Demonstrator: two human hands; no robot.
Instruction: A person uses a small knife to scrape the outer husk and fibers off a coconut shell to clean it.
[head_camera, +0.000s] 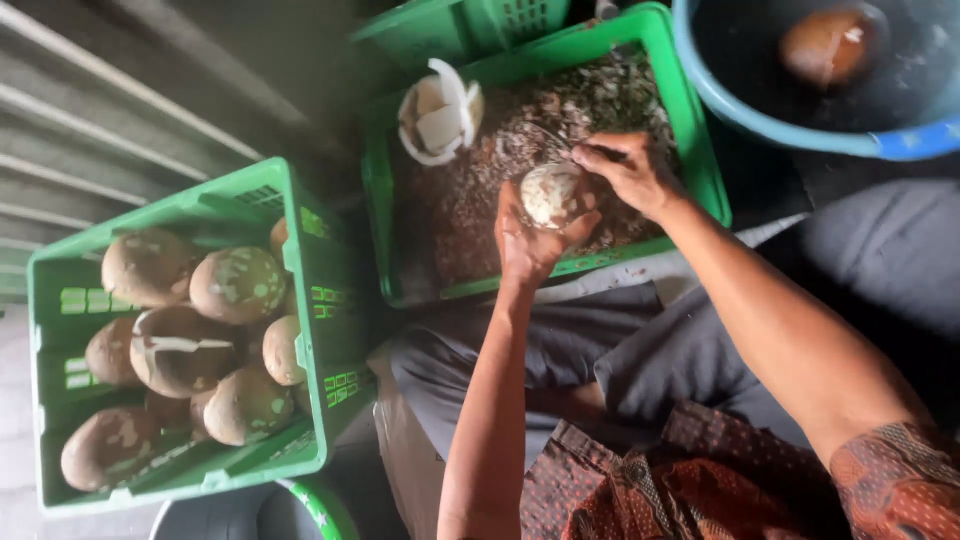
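Left hand (528, 240) cupping pale round kernel (552, 194) from below, right hand (628, 170) pinching thin tool on top

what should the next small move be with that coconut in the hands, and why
Probably turn the coconut a little in the left hand. It is mostly pale already, with brown skin left near its edge, and the right hand holds a thin tool against its top. Turning would bring the brown patch under the tool, so the shavings keep falling into the green crate below.
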